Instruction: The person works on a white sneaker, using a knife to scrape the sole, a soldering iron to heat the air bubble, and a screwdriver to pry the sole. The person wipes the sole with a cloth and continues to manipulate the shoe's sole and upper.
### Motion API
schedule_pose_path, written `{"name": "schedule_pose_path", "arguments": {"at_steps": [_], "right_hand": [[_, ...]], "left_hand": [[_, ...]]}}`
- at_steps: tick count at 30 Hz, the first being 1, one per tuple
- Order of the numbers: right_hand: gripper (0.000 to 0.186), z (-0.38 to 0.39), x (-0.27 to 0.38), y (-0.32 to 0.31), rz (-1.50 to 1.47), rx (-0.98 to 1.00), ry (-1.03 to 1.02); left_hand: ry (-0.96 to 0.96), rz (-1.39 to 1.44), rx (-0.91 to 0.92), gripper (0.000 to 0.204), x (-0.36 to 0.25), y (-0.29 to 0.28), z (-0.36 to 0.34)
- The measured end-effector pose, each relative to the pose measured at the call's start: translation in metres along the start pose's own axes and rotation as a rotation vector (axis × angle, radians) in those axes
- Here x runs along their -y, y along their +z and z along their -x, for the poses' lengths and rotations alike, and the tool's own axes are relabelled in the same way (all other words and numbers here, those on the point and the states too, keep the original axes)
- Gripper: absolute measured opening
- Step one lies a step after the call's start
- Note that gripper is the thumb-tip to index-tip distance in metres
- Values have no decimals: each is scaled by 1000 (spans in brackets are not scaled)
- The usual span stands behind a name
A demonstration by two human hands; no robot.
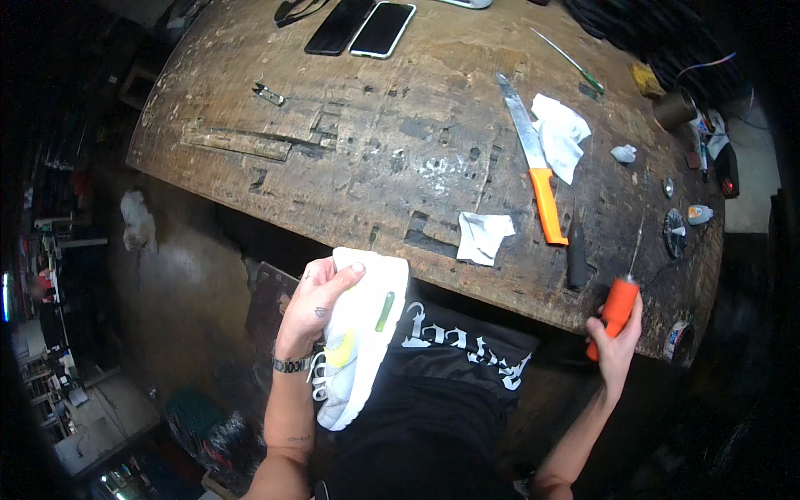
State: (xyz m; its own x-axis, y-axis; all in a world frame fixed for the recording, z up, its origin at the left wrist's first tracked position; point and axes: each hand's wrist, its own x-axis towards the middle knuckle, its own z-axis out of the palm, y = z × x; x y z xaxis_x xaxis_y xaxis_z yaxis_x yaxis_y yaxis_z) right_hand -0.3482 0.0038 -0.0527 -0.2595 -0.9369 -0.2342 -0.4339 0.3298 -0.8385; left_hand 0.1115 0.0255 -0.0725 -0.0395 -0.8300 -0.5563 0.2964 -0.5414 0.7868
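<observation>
My left hand is closed on the heel end of a white sneaker with yellow-green patches and a clear window in its sole. The shoe is tilted with its toe toward me, over my lap and just off the table's near edge. At the right end of that edge, my right hand is wrapped round the orange handle of an awl. Its thin metal shaft points away from me, over the tabletop. To the left of the awl lies a dark-handled tool.
The worn wooden table bears an orange-handled knife, a crumpled white cloth and a white scrap. Farther off are thread snips, two phones and a thin screwdriver. A small bottle stands at right.
</observation>
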Motion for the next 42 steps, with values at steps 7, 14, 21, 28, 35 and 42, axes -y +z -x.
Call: {"name": "schedule_pose_path", "arguments": {"at_steps": [7, 14, 21, 28, 35, 42], "right_hand": [[83, -51, 8, -14, 543, -140, -51], [71, -69, -16, -4, 522, -349, -290], [73, -60, -22, -15, 452, -255, -217], [75, -54, -21, -17, 440, -229, -245], [75, -57, -23, -16, 430, -238, -246], [74, -57, -23, -18, 429, -229, -258]], "left_hand": [[3, 339, 169, 32, 2, -12, 2], [137, 925, 388, 51, -2, -7, 1], [358, 1128, 506, 53, -5, 10, -7], [415, 1170, 677, 57, -12, 22, -9], [265, 1199, 623, 57, -6, 14, -7], [218, 1203, 584, 56, 7, 2, -5]]}}
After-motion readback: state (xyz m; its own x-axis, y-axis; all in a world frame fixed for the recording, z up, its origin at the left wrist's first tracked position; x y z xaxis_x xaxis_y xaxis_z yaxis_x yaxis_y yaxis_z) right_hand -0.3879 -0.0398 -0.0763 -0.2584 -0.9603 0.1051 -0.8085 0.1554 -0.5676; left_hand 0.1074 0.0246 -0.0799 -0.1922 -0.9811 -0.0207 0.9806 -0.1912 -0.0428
